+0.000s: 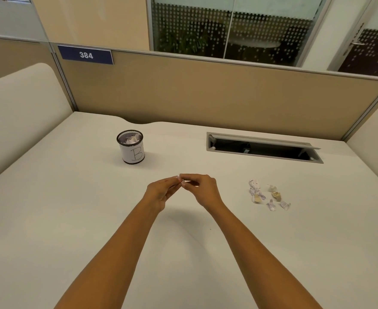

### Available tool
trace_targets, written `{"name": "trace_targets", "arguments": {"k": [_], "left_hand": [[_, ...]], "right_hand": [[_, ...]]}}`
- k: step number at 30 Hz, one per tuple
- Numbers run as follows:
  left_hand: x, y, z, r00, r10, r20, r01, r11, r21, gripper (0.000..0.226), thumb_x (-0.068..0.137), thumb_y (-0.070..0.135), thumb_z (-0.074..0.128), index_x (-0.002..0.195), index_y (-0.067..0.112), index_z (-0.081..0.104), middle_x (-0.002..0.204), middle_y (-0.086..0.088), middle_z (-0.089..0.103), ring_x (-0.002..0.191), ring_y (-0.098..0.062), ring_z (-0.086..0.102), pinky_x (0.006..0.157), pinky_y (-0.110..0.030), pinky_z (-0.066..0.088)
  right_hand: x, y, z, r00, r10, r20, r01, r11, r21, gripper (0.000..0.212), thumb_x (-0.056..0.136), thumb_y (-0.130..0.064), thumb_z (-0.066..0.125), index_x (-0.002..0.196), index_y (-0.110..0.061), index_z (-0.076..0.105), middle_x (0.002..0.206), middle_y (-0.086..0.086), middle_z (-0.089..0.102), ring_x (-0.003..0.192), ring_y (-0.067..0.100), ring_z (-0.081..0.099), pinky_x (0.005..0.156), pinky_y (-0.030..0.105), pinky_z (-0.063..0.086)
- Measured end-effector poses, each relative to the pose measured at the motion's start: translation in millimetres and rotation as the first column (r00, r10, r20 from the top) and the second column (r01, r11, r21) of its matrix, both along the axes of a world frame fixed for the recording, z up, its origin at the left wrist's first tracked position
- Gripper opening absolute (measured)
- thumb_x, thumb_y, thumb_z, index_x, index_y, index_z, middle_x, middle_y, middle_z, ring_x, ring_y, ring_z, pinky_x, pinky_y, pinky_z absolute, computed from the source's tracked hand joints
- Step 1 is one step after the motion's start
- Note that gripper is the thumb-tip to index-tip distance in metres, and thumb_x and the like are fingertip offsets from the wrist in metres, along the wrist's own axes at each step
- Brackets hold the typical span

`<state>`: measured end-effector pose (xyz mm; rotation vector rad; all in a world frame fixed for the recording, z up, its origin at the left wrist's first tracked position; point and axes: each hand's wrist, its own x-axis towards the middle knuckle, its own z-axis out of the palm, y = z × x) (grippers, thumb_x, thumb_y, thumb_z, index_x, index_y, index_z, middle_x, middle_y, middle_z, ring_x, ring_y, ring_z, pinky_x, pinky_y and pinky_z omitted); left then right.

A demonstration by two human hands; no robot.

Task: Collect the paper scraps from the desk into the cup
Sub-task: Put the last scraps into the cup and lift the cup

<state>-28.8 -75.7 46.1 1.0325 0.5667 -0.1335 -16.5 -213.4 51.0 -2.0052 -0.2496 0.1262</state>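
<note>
The mesh cup (131, 147), wrapped in a white label marked "B", stands upright toward the far left of the surface (72, 219). Crumpled paper already shows inside it near the rim, so part of the collecting looks done.

Right of the cup and nearer the person, the two hands meet above the bare middle of the surface. The left hand (159, 192) and the right hand (203, 189) have their fingers (189, 178) pinched together on a small paper scrap (181, 179); which hand carries it, or whether it is passing between them, I cannot tell. That scrap has not yet reached the cup.

Further right of the cup, well apart from it, a loose cluster of paper scraps (267, 196) lies flat on the surface, several pieces close together. These are what is left, so the task seems perhaps midway.

Beyond that cluster, a recessed cable tray (261, 148) with its flap open is set into the surface. A small scrap could slip in there, but nothing stands between the hands and the cup.
</note>
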Motion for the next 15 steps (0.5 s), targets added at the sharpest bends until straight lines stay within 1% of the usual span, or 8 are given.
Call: {"name": "trace_targets", "arguments": {"k": [2,4,5,8,10,13,15], "left_hand": [[3.0,5.9,0.6,1.0,-0.001,-0.004,0.001,1.0,0.014,0.018,0.076,0.0,0.072,0.094,-0.002,0.069,0.093,-0.013,0.071,0.081,-0.016,0.07,0.065,-0.016,0.057],[5.9,10.0,1.9,1.0,0.008,-0.012,-0.007,1.0,0.03,0.014,0.077,-0.002,0.07,0.091,-0.004,0.069,0.09,-0.013,0.071,0.08,-0.018,0.069,0.062,-0.016,0.058],[7.9,11.6,2.5,1.0,0.014,-0.012,-0.014,0.999,0.033,0.014,0.078,-0.003,0.069,0.092,-0.005,0.068,0.088,-0.014,0.07,0.079,-0.019,0.069,0.061,-0.016,0.058],[15.9,17.2,5.0,1.0,0.024,-0.017,-0.023,0.999,0.042,0.01,0.08,-0.007,0.065,0.09,-0.006,0.067,0.082,-0.013,0.069,0.075,-0.019,0.068,0.058,-0.016,0.058],[22.7,21.6,6.3,1.0,0.012,-0.021,-0.011,0.998,0.054,0.009,0.081,-0.008,0.063,0.089,-0.006,0.067,0.081,-0.014,0.069,0.074,-0.02,0.068,0.061,-0.018,0.059],[32.2,28.6,7.8,0.999,-0.032,-0.04,0.036,0.994,0.102,0.009,0.082,-0.009,0.061,0.089,-0.006,0.067,0.081,-0.015,0.069,0.075,-0.02,0.068,0.073,-0.025,0.059],[37.2,32.7,9.3,0.997,-0.054,-0.062,0.062,0.99,0.129,0.008,0.082,-0.006,0.061,0.084,-0.002,0.068,0.082,-0.015,0.069,0.076,-0.021,0.068,0.075,-0.027,0.057]], "right_hand": [[4.0,6.5,0.9,0.999,-0.001,0.036,0.002,1.0,-0.028,0.026,0.084,-0.013,0.068,0.11,-0.017,0.071,0.112,0.0,0.072,0.08,-0.004,0.06,0.069,-0.006,0.041],[7.7,12.3,0.8,0.998,-0.003,0.064,0.006,0.998,-0.055,0.025,0.084,-0.014,0.069,0.108,-0.015,0.072,0.11,0.002,0.072,0.084,0.002,0.063,0.073,0.0,0.044],[9.6,15.7,0.7,0.997,-0.002,0.077,0.007,0.998,-0.067,0.024,0.084,-0.014,0.068,0.107,-0.014,0.072,0.109,0.003,0.073,0.087,0.006,0.065,0.077,0.005,0.046],[16.3,25.7,1.4,0.994,0.012,0.111,0.001,0.994,-0.113,0.023,0.085,-0.014,0.067,0.108,-0.012,0.072,0.107,0.007,0.073,0.097,0.016,0.067,0.091,0.025,0.052],[22.2,30.7,3.0,0.991,0.023,0.131,-0.004,0.989,-0.147,0.023,0.086,-0.015,0.066,0.108,-0.011,0.072,0.105,0.009,0.074,0.097,0.02,0.068,0.09,0.029,0.053],[31.9,37.7,3.2,0.986,0.032,0.163,0.001,0.981,-0.196,0.02,0.087,-0.015,0.065,0.104,-0.01,0.073,0.099,0.011,0.075,0.091,0.023,0.069,0.086,0.031,0.055],[37.8,42.8,2.0,0.982,0.032,0.184,0.008,0.976,-0.217,0.019,0.087,-0.014,0.064,0.103,-0.009,0.074,0.098,0.012,0.075,0.09,0.023,0.069,0.086,0.033,0.055]]}}
